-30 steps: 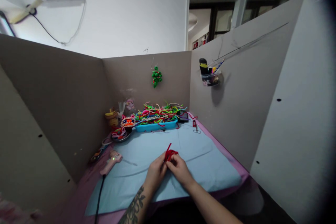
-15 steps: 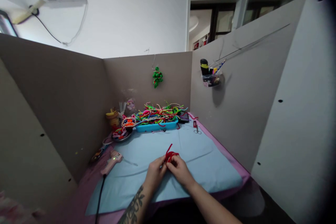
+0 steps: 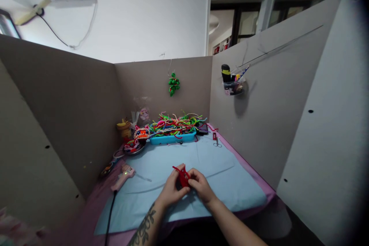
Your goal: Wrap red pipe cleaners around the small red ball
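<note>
We observe both hands at the near side of the work area, brought together around one small red fuzzy piece [image 3: 183,177]. The piece sits between the fingers of the left hand [image 3: 173,189] and those of the right hand [image 3: 202,186]. Left fingers: grasping the piece, thumb at its near lower edge, the others around its left and far side, partly hidden by it. Right fingers: thumb and fingertips pinching its right edge. A loose red end pokes out leftward over the left fingers. Small gaps show within the red; its exact form is too small for us to read.

Below the fingers we note a pale blue cloth [image 3: 213,161] on the table [image 3: 89,208], whose pinkish cover shows around it. We cannot tell whether the piece touches the cloth.

Left of the left fingers, well apart, lies a pink glue gun [image 3: 122,180], nozzle toward the fingers, a small green light on it, black cable [image 3: 108,215] running to the near edge. Beyond the fingers and to the left: a metal bowl [image 3: 142,150] of colourful pieces. Straight beyond: a blue tray [image 3: 173,138] heaped with multicoloured fuzzy stems [image 3: 175,125]. Beyond and to the right: small scissors [image 3: 217,144]. Farthest, above the tray, hangs a green ornament [image 3: 173,84].
</note>
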`<action>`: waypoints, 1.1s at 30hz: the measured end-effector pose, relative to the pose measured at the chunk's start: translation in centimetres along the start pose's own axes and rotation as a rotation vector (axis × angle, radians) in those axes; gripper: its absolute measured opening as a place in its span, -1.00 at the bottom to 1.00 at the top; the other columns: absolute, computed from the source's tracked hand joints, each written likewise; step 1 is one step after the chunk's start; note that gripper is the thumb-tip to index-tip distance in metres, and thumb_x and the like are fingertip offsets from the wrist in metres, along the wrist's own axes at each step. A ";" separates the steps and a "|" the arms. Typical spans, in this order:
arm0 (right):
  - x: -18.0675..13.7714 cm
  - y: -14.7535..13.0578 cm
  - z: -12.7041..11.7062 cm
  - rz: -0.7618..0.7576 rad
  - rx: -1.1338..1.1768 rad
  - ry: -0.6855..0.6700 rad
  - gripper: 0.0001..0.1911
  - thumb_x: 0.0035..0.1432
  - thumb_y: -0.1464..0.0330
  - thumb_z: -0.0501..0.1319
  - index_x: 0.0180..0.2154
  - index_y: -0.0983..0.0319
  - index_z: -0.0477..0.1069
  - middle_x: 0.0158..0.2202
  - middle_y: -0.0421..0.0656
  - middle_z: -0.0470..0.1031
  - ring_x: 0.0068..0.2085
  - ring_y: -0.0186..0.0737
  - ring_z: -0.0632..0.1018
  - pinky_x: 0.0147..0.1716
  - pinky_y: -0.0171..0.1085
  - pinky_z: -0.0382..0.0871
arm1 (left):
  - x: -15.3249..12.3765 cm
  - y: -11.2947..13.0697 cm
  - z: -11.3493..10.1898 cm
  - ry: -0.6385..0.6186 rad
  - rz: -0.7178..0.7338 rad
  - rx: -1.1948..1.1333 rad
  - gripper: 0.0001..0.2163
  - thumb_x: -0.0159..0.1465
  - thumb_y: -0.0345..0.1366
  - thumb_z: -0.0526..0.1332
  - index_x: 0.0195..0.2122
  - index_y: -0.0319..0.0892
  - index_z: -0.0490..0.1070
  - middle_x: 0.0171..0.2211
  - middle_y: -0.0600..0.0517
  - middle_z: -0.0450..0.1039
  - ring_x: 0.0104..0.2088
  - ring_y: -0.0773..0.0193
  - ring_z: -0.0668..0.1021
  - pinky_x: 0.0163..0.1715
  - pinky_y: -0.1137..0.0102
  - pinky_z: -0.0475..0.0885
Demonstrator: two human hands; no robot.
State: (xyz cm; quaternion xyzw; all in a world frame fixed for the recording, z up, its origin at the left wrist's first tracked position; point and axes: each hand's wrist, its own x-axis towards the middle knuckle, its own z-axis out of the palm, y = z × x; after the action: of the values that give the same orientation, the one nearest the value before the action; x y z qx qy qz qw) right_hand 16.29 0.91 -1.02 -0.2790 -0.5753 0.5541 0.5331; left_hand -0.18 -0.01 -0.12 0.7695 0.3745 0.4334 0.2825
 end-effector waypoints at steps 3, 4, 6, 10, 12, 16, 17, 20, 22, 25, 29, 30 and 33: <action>-0.2 -0.4 0.3 -0.042 -0.072 0.044 -0.90 -0.02 0.42 0.14 -0.36 0.19 0.30 -0.43 -0.25 0.35 -0.38 -0.26 0.40 -0.34 -0.29 0.30 | 0.1 0.1 0.2 0.042 0.004 0.034 -0.37 0.09 -0.31 0.31 0.20 -0.17 0.19 0.19 -0.20 0.26 0.19 -0.02 0.32 0.20 0.06 0.18; -0.2 -0.7 0.4 -0.078 -0.124 0.084 -0.85 -0.01 0.41 0.15 -0.30 0.18 0.31 -0.37 -0.22 0.37 -0.33 -0.23 0.43 -0.30 -0.27 0.32 | 0.1 0.1 0.3 0.056 -0.002 0.041 -0.39 0.10 -0.32 0.29 0.20 -0.18 0.19 0.18 -0.20 0.27 0.18 0.00 0.33 0.19 0.07 0.19; -0.3 -1.4 0.6 -0.165 -0.285 0.169 -0.79 0.01 0.41 0.17 -0.23 0.17 0.33 -0.25 -0.16 0.38 -0.21 -0.17 0.45 -0.19 -0.22 0.34 | 0.1 0.1 0.5 0.089 -0.023 0.053 -0.40 0.12 -0.33 0.26 0.20 -0.19 0.16 0.16 -0.20 0.29 0.16 0.04 0.36 0.16 0.09 0.23; -0.2 -3.2 0.7 -0.266 -0.627 0.171 -0.87 0.03 0.43 0.19 -0.31 0.16 0.44 -0.09 -0.08 0.34 0.02 -0.07 0.38 0.05 -0.12 0.23 | 0.1 0.0 0.8 0.147 -0.027 0.116 -0.42 0.15 -0.34 0.23 0.20 -0.19 0.13 0.14 -0.21 0.30 0.13 0.04 0.39 0.13 0.08 0.27; 0.0 -3.8 0.8 -0.297 -0.725 0.137 -0.87 0.02 0.45 0.20 -0.34 0.16 0.46 -0.04 -0.06 0.32 0.06 -0.04 0.34 0.08 -0.09 0.20 | 0.0 0.0 0.9 0.136 0.017 0.180 -0.45 0.14 -0.33 0.24 0.17 -0.20 0.16 0.12 -0.22 0.32 0.13 0.02 0.38 0.13 0.05 0.26; 0.8 -4.1 0.8 -0.292 -0.789 0.117 -0.88 -0.02 0.51 0.17 -0.47 0.19 0.41 -0.01 -0.05 0.33 0.09 -0.03 0.33 0.09 -0.06 0.19 | -0.1 -0.1 0.9 0.109 0.097 0.286 -0.46 0.12 -0.35 0.23 0.15 -0.21 0.17 0.11 -0.25 0.31 0.14 -0.02 0.37 0.13 0.02 0.25; 1.0 -4.1 0.8 -0.261 -0.782 0.126 -0.88 -0.02 0.51 0.16 -0.47 0.19 0.40 0.00 -0.05 0.33 0.09 -0.04 0.33 0.11 -0.06 0.18 | -0.2 -0.1 0.9 0.110 0.105 0.302 -0.44 0.12 -0.36 0.22 0.17 -0.22 0.14 0.12 -0.26 0.30 0.15 -0.03 0.36 0.14 0.01 0.25; 1.7 -4.4 0.5 -0.146 -0.768 0.123 -0.85 -0.06 0.53 0.17 -0.41 0.19 0.40 0.05 -0.04 0.31 0.13 -0.04 0.31 0.14 -0.04 0.15 | -0.3 -0.5 1.1 0.098 0.098 0.313 -0.34 0.14 -0.38 0.19 0.26 -0.22 -0.02 0.17 -0.29 0.24 0.16 -0.01 0.35 0.14 0.03 0.26; 2.1 -4.9 0.2 -0.101 -0.790 0.069 -0.82 -0.08 0.53 0.18 -0.38 0.19 0.42 0.07 -0.02 0.30 0.16 -0.04 0.28 0.15 -0.04 0.13 | -0.5 -0.8 1.3 0.085 0.082 0.297 -0.29 0.15 -0.39 0.18 0.30 -0.21 -0.14 0.21 -0.29 0.19 0.19 0.00 0.32 0.15 0.03 0.25; 2.7 -5.6 -0.6 -0.079 -0.814 -0.043 -0.90 -0.06 0.48 0.22 -0.42 0.20 0.46 0.12 -0.01 0.29 0.21 -0.02 0.23 0.17 -0.03 0.08 | -0.5 -1.1 1.4 0.065 0.064 0.245 -0.23 0.15 -0.40 0.18 0.32 -0.19 -0.23 0.25 -0.30 0.11 0.23 0.00 0.27 0.18 0.04 0.21; 3.4 -5.4 -1.9 -0.009 -0.672 -0.073 -0.94 -0.07 0.38 0.28 -0.53 0.22 0.46 0.11 -0.02 0.34 0.18 0.02 0.28 0.16 0.00 0.07 | 0.1 -0.7 0.4 0.059 0.059 0.162 -0.25 0.13 -0.38 0.21 0.31 -0.16 -0.14 0.27 -0.25 0.12 0.24 0.01 0.26 0.19 0.07 0.19; 3.5 -5.0 -2.0 0.015 -0.582 -0.035 -0.90 -0.08 0.34 0.29 -0.54 0.22 0.45 0.08 -0.02 0.37 0.15 0.02 0.32 0.15 0.00 0.10 | 0.4 -0.5 0.1 0.086 0.061 0.150 -0.29 0.14 -0.38 0.20 0.29 -0.15 -0.07 0.26 -0.23 0.14 0.24 0.03 0.27 0.19 0.09 0.19; 3.7 -3.3 -1.6 0.049 -0.206 0.123 -0.77 -0.04 0.19 0.28 -0.46 0.23 0.48 -0.11 -0.04 0.51 -0.06 -0.04 0.48 -0.01 -0.09 0.27 | 1.1 0.0 -0.4 0.306 0.016 0.199 -0.45 0.15 -0.36 0.19 0.19 -0.16 0.15 0.16 -0.18 0.28 0.17 0.04 0.34 0.16 0.08 0.22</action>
State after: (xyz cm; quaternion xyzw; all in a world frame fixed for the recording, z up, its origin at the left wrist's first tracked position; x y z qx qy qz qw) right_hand 17.63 4.07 2.94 -0.3798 -0.5882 0.4869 0.5222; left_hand -0.17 0.90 0.61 0.7217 0.4477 0.5087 0.1413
